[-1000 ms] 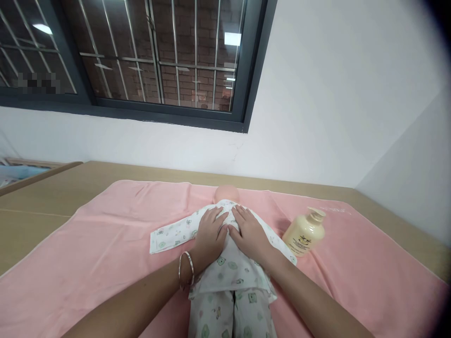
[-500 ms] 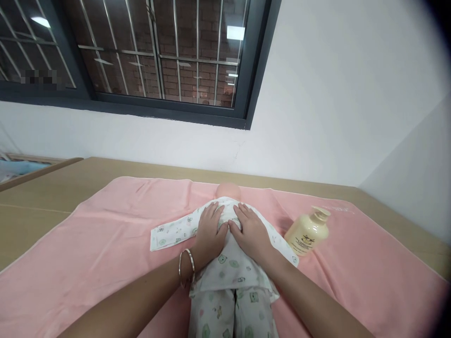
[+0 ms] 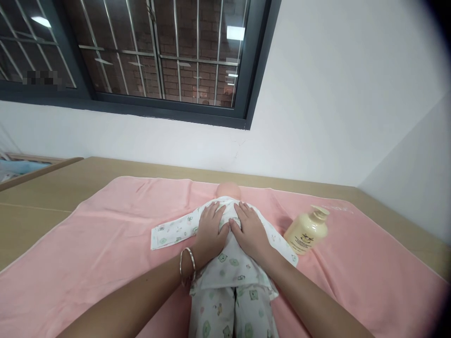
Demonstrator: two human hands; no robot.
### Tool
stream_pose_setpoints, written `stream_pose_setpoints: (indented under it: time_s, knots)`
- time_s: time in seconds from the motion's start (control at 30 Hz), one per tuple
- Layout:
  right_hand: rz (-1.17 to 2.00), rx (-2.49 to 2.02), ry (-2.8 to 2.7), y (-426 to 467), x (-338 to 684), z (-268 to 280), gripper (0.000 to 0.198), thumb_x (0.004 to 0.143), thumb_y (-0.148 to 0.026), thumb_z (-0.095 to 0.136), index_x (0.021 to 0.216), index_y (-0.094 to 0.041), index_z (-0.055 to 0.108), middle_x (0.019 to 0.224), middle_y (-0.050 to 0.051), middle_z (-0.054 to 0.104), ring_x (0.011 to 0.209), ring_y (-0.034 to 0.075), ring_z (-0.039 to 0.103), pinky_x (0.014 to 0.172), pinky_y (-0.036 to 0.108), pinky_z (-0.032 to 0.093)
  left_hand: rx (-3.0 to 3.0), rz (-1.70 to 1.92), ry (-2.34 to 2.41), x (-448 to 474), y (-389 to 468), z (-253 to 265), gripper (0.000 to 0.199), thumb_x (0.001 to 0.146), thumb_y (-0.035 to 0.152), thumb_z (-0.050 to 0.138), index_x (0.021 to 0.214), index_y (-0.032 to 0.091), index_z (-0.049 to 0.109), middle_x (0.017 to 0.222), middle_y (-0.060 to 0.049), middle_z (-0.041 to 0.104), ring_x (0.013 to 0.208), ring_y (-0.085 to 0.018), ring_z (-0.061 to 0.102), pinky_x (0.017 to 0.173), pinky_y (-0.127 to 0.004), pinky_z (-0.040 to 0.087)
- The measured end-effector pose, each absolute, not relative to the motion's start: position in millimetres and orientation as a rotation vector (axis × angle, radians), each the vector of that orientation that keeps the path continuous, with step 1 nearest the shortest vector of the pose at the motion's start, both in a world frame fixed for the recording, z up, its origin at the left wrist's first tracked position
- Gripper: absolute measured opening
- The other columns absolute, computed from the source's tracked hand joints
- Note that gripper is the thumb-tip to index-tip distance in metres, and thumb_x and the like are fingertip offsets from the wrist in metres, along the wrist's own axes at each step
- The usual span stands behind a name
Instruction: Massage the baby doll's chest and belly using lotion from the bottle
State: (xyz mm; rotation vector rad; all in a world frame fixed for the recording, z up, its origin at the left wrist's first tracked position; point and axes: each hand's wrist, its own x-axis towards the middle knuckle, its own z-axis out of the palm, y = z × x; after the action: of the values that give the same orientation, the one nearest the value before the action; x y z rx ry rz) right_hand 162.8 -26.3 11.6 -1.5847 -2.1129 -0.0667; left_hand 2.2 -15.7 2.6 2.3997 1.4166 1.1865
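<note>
doll (image 3: pixel 230 277) is seen lying on pink cloth (image 3: pixel 95 253) | left hand (image 3: pixel 210 234) and right hand (image 3: pixel 252 234) are laid flat on its shirt (image 3: pixel 235 258), fingers spread, nothing gripped | judged light, shirt soft and prone to slide, body firmness cannot be told | best held round its middle

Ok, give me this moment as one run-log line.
left hand: flat on patterned top | right hand: flat on same top | around: patterned trousers, cream pump bottle at right, pink cloth underneath
</note>
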Motion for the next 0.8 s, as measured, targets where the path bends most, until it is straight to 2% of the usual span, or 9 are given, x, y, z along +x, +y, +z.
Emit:
stream_pose_setpoints:
  time_s: [0.23,0.53,0.8]
  knots:
    - [-0.085,-1.622,-2.109,-28.6,161.1,14.4,0.053,0.099,-0.038,0.034,0.143,-0.010,0.040,0.146,0.012,0.034,0.137,0.028,0.026,0.113,0.045,0.024,2.404,1.170,1.428,2.4,-16.7,5.7,0.047,0.085,0.026,0.045,0.129,0.012,0.051,0.140,-0.014,0.046,0.133,-0.029,0.036,0.113,-0.051,0.027]
    - [-0.269,-1.703,-2.124,-39.6,154.5,23.5,0.051,0.097,-0.037,0.039,0.140,-0.010,0.044,0.138,0.014,0.045,0.130,0.029,0.037,0.109,0.043,0.032,2.395,1.170,1.414,1.4,-16.8,6.2,0.046,0.085,0.024,0.044,0.129,0.012,0.052,0.140,-0.014,0.045,0.132,-0.029,0.036,0.113,-0.051,0.027]
    - [-0.293,-1.703,-2.146,-40.5,154.1,25.0,0.052,0.095,-0.037,0.042,0.139,-0.009,0.044,0.137,0.016,0.045,0.129,0.029,0.038,0.108,0.042,0.032,2.386,1.181,1.405,0.8,-16.7,5.2,0.047,0.084,0.022,0.045,0.129,0.012,0.052,0.140,-0.014,0.046,0.132,-0.029,0.037,0.112,-0.052,0.027]
